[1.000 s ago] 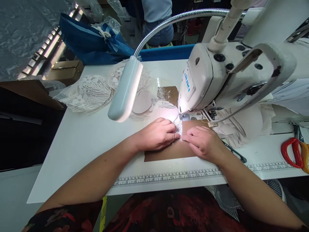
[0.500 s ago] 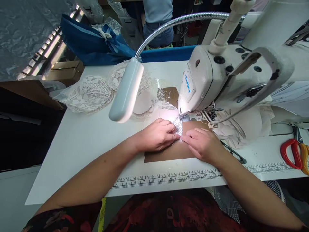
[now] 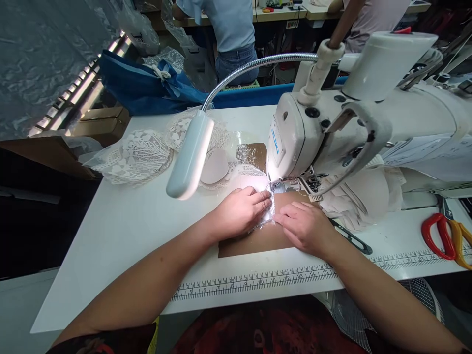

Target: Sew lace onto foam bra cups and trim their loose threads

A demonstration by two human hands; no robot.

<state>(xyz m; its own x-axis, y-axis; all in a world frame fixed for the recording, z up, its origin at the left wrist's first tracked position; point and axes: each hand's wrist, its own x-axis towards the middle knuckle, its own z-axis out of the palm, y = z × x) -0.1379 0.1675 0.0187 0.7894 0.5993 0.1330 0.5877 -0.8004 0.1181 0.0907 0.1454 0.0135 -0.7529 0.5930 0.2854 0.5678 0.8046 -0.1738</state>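
Could pucker the white lace [image 3: 268, 215] near the presser foot [image 3: 272, 187] — from uneven pressing of left hand [image 3: 240, 210], laid flat, or tugging of right hand [image 3: 305, 227] at the edge — cannot tell if pinching.

The person wears a dark top [image 3: 217, 329] blotched with deep red, a small loop-shaped detail [image 3: 257, 337] on its front. The dark left sleeve [image 3: 121, 339] ends near the elbow; left hand [image 3: 241, 209] and right hand [image 3: 304, 223] are bare.

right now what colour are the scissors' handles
One red handle and one orange-yellow handle, best seen in the head view.
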